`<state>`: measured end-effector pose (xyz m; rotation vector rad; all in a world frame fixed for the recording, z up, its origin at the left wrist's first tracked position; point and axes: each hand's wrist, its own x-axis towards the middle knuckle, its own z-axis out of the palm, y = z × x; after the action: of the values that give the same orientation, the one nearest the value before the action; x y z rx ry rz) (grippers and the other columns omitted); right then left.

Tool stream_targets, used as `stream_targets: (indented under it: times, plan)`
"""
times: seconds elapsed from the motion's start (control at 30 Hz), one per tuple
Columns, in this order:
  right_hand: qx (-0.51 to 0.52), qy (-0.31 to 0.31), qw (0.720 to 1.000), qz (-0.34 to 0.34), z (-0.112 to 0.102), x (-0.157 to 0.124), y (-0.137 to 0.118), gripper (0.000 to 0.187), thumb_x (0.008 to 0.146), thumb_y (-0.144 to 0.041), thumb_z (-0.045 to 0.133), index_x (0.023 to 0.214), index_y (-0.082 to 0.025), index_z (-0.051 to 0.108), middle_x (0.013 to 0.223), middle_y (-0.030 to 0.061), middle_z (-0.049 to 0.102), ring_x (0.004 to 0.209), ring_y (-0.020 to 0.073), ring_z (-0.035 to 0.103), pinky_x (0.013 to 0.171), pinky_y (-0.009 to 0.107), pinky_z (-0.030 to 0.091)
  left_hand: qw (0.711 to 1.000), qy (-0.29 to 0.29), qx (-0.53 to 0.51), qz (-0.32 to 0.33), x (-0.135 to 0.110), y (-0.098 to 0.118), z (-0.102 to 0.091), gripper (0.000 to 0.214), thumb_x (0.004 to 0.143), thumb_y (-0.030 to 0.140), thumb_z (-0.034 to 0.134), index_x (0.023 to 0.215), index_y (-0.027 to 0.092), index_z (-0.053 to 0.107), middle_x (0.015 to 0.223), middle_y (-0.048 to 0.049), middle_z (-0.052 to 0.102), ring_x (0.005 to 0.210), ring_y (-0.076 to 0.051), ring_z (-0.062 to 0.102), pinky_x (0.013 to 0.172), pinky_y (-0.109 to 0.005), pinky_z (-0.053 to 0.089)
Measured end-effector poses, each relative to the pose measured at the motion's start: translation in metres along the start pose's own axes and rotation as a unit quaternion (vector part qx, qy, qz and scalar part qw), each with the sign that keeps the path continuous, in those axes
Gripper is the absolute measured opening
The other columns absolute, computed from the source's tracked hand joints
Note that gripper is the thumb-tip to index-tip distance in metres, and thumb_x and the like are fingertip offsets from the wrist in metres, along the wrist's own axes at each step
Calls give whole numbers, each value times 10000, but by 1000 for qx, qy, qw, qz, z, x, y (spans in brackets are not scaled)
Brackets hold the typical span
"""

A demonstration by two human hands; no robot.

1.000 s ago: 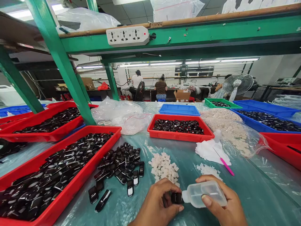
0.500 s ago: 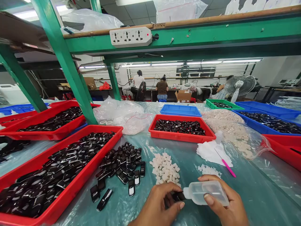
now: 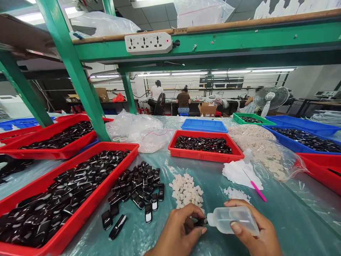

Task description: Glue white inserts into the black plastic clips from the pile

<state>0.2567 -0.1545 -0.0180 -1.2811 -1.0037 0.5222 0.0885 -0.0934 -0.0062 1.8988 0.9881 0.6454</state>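
Observation:
My left hand [image 3: 183, 229] is closed on a small glossy black plastic casing [image 3: 200, 222], mostly hidden by the fingers. My right hand [image 3: 257, 227] grips a translucent squeeze bottle [image 3: 226, 218] lying sideways, its nozzle end pointing left at the casing. Whether the tip touches the casing I cannot tell. Just beyond my left hand lies a pile of small off-white pieces [image 3: 186, 190]. Loose black casings [image 3: 141, 185] are heaped to the left on the teal plastic-covered table [image 3: 149, 238].
A large red tray [image 3: 80, 209] full of black casings fills the left. Another red tray [image 3: 206, 156] stands ahead. A pink-handled pick [image 3: 258, 191] lies by a white cloth [image 3: 237, 172], near small white bits [image 3: 237, 193]. A green shelf beam [image 3: 239, 42] spans above.
The black casing has turned or shifted slightly in my left fingers. The bottle has moved a touch left in my right hand.

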Motion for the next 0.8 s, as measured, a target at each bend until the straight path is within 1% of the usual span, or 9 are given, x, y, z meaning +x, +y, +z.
stream_targets:
  times: [0.13,0.23,0.37,0.5,0.6,0.7,0.8]
  plan:
    - [17,-8,1000,14,0,0,2,380,576,-583,674,755,-249,687,600,-18,653,474,139,526,452,211,399,1000,-4,-6,-7,0,-1,0,130,707,154,638,836,159,624,649,34,608,518,-85,493,499,-173,367]
    - [33,-11,999,16,1,-1,1,380,562,-591,682,749,-260,693,589,-27,650,472,130,524,457,200,394,1000,-4,-5,-6,1,-3,1,152,698,146,644,849,159,635,718,17,642,513,-79,489,503,-176,374]
    - [33,-1,999,12,3,-2,-1,376,557,-591,686,747,-267,699,628,-24,668,507,134,553,482,195,411,1000,-2,-2,5,2,-4,2,207,691,161,663,898,168,670,831,-29,679,585,-109,528,560,-204,424]
    - [28,10,1000,8,2,-2,-2,352,564,-565,694,753,-268,696,643,-25,671,511,132,556,476,191,410,1000,-3,1,10,0,-3,1,239,706,219,664,941,171,670,852,-52,675,631,-137,557,590,-234,448]
    - [17,14,1000,-7,2,-1,-3,330,574,-544,697,748,-264,701,651,-17,676,517,141,562,478,201,414,1000,1,3,20,-3,-2,1,243,728,233,638,963,173,658,889,-63,668,663,-148,569,605,-248,455]
    - [15,19,999,-21,1,-1,-4,318,566,-541,703,718,-262,706,669,-9,678,551,154,583,498,203,426,1000,-7,4,26,-3,-2,0,222,726,231,643,937,167,659,869,-61,664,646,-144,562,585,-242,448]
    - [25,-1,1000,-11,1,-2,-4,333,572,-562,689,714,-261,700,618,-16,655,500,138,556,449,197,395,999,-4,-5,31,-2,-3,0,219,704,216,663,917,164,660,843,-51,660,619,-131,552,576,-232,444]
